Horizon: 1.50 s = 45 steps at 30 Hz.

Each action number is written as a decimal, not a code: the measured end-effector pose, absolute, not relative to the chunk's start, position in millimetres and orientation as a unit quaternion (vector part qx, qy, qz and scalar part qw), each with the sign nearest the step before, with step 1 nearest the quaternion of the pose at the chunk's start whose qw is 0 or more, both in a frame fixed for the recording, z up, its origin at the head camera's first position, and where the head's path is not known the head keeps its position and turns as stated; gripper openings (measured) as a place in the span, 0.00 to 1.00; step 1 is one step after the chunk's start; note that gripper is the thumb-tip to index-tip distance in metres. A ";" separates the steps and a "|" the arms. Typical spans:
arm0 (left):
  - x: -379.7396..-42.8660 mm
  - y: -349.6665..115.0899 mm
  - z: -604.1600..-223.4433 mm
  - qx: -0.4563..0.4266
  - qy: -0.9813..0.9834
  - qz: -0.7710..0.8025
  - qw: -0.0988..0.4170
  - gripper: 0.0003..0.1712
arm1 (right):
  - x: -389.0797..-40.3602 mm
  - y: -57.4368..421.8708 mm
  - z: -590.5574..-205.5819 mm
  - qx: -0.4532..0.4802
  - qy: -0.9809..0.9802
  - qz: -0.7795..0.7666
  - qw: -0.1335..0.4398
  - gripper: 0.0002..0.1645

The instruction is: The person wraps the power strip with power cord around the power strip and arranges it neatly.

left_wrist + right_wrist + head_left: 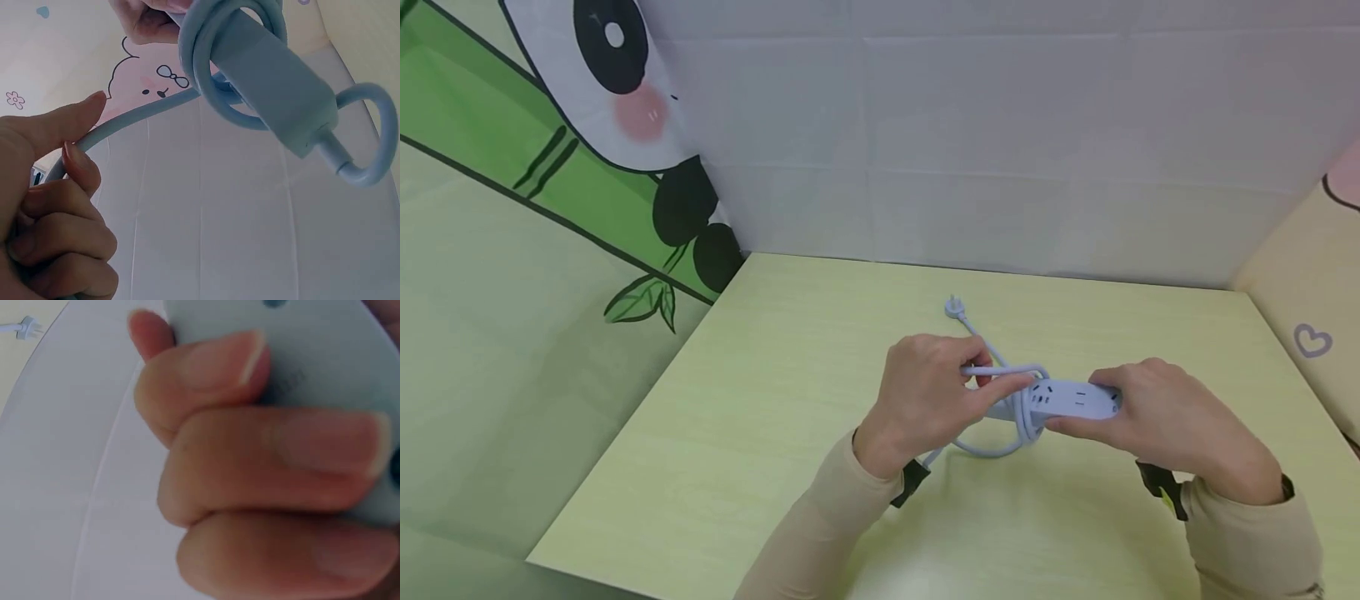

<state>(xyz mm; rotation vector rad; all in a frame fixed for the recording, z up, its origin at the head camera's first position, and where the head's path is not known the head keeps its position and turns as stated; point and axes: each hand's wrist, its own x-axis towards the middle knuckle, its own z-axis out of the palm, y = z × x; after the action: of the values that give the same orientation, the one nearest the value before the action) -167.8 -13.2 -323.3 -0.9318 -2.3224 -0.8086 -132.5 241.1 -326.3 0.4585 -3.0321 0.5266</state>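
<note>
The step in hand seems to be managing the cord (1021, 419) looped round the power strip (1081, 399); whether it is being wound or unwound, I cannot tell. The strip is held up over the tabletop (737, 417), sockets facing up. The right hand (1168, 414) is closed round one end, fingers curled beneath it, and that grip looks firm enough to serve as the anchor. The left hand (925, 393) pinches a run of cord between thumb and bent forefinger, its other fingers folded in.

To do this well, the right hand should hold the strip level while the left guides the cord with light, even tension, laying or lifting one turn at a time. The loops bunch near the middle (a spot where they could easily cross). Mind the plug (954, 307) beyond the strip: its length of cord, passing near the left hand, could snag the loops.
</note>
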 end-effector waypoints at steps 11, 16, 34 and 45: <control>-157.4 -16.9 -325.1 -0.353 -0.849 -0.298 0.255 0.19 | -125.2 234.0 -331.2 0.123 -0.970 0.147 0.146 0.28; -152.2 -17.5 -328.9 -0.372 -0.840 -0.287 0.272 0.20 | -126.9 227.9 -336.5 0.108 -0.965 0.153 0.184 0.29; -134.7 -32.5 -331.4 -0.421 -0.809 -0.298 0.283 0.21 | -118.1 204.0 -342.8 0.094 -0.933 0.179 0.297 0.28; -133.2 -35.0 -328.8 -0.422 -0.802 -0.320 0.277 0.19 | -120.4 198.9 -341.6 0.082 -0.910 0.198 0.355 0.28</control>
<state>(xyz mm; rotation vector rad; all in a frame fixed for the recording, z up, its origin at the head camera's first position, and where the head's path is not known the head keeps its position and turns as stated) -133.2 -35.0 -328.8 -1.1338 -2.1523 -0.8586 -120.4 198.9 -341.6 0.2107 -2.3505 0.5117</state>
